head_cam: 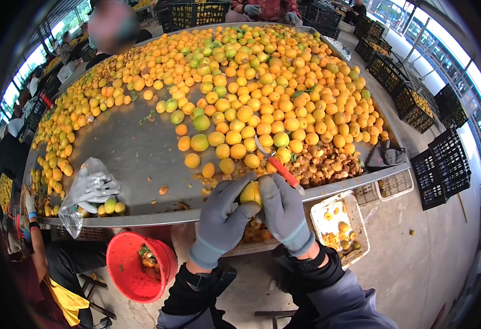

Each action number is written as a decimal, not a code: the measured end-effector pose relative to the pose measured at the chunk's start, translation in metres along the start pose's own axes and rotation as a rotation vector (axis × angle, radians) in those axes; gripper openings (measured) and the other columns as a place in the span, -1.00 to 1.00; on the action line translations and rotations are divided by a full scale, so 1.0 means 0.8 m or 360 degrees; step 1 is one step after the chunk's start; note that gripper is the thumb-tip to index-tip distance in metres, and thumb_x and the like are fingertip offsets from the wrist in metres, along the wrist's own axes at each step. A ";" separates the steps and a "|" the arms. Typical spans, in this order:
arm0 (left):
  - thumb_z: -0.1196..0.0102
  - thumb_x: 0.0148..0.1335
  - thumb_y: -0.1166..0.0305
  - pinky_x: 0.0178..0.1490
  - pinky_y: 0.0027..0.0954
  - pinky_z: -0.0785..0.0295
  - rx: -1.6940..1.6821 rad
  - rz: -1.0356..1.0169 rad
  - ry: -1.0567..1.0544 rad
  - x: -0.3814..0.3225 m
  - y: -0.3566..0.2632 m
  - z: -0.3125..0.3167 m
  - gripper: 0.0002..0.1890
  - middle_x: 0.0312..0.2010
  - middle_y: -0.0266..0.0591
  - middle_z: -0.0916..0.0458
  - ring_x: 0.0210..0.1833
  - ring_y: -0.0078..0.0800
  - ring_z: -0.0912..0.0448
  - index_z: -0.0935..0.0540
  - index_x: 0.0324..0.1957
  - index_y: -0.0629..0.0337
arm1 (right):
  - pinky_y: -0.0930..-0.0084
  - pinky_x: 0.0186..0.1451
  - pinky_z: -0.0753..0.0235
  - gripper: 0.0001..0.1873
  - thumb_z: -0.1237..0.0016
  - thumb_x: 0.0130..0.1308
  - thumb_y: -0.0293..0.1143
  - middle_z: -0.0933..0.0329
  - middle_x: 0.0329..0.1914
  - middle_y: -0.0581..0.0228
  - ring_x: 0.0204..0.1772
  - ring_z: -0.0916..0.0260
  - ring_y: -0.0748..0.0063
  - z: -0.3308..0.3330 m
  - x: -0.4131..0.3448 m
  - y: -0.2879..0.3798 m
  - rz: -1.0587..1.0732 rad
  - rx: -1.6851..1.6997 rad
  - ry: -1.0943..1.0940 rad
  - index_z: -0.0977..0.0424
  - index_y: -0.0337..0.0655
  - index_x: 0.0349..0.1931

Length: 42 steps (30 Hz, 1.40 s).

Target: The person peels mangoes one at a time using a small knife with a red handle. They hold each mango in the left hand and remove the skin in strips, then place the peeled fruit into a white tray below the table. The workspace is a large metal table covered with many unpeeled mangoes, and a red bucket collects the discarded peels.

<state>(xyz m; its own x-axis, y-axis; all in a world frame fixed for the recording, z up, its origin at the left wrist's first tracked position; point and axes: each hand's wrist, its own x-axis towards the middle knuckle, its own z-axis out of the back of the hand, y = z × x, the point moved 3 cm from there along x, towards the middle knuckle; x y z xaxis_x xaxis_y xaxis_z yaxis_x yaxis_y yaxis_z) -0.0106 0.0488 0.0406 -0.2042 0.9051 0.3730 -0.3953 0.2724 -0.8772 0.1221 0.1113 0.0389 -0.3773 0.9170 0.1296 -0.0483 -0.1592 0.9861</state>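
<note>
Both hands wear grey knit gloves and meet at the near edge of a metal table (121,222). Between them is a yellow apricot (250,194) with a dark line down its skin. My left hand (226,218) grips it from the left, and my right hand (283,209) holds it from the right. Just beyond, a curved knife with a red handle (283,170) lies on the fruit, its blade pointing away. Many yellow, orange and green apricots (244,113) cover the far and right parts of the table. Brown pits and scraps (326,162) are heaped right of the knife.
A clear plastic bag of gloves (94,185) lies on the table at left. Below stand a red bucket (117,263) with scraps and a white crate (365,246) with fruit pieces. Black crates (439,168) stand at right. Other people sit at the table's far side and left.
</note>
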 end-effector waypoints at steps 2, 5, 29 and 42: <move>-0.24 0.25 0.08 -0.02 -0.24 -0.47 0.0121 -0.0121 -0.0026 -0.002 0.002 -0.005 -0.38 -0.10 0.05 -0.57 -0.08 -0.10 -0.58 -0.50 0.24 0.28 | 0.45 -0.48 -0.25 -0.61 0.10 0.53 -0.21 -0.26 -0.67 0.22 -0.56 -0.15 0.50 0.001 -0.001 0.003 0.0086 -0.0051 -0.0041 -0.37 -0.34 -0.42; -0.17 0.30 0.09 -0.02 -0.20 -0.47 0.0226 -0.0244 -0.0099 -0.005 0.002 -0.016 -0.41 -0.11 0.09 -0.56 -0.08 -0.01 -0.57 -0.48 0.25 0.25 | 0.46 -0.50 -0.21 -0.63 0.10 0.53 -0.25 -0.23 -0.68 0.24 -0.57 -0.10 0.51 -0.002 -0.001 0.005 0.0213 -0.0040 -0.0147 -0.35 -0.33 -0.45; 0.05 0.44 0.25 0.19 -0.17 -0.46 0.0139 -0.0224 -0.0401 -0.025 -0.025 -0.044 -0.55 0.09 0.14 -0.49 0.11 0.01 -0.52 -0.36 0.20 0.42 | 0.33 -0.51 -0.28 -0.82 0.06 0.31 -0.41 -0.30 -0.62 0.09 -0.58 -0.32 0.11 -0.005 -0.005 0.010 0.0621 -0.0240 -0.0225 -0.41 -0.29 -0.45; 0.10 0.47 0.05 -0.01 -0.13 -0.56 0.0386 -0.0281 -0.0152 -0.019 0.001 -0.024 -0.44 -0.01 0.24 -0.61 -0.06 0.19 -0.64 -0.44 0.19 0.42 | 0.41 -0.52 -0.22 -0.71 0.06 0.45 -0.39 -0.24 -0.67 0.15 -0.61 -0.17 0.42 -0.011 -0.008 0.018 0.0225 -0.0002 -0.0107 -0.37 -0.34 -0.48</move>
<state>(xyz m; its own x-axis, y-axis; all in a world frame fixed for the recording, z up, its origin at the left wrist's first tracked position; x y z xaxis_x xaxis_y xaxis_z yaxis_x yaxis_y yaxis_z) 0.0096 0.0412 0.0285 -0.1923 0.8127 0.5500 -0.6317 0.3264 -0.7031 0.1155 0.0994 0.0514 -0.3175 0.9078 0.2741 -0.0002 -0.2891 0.9573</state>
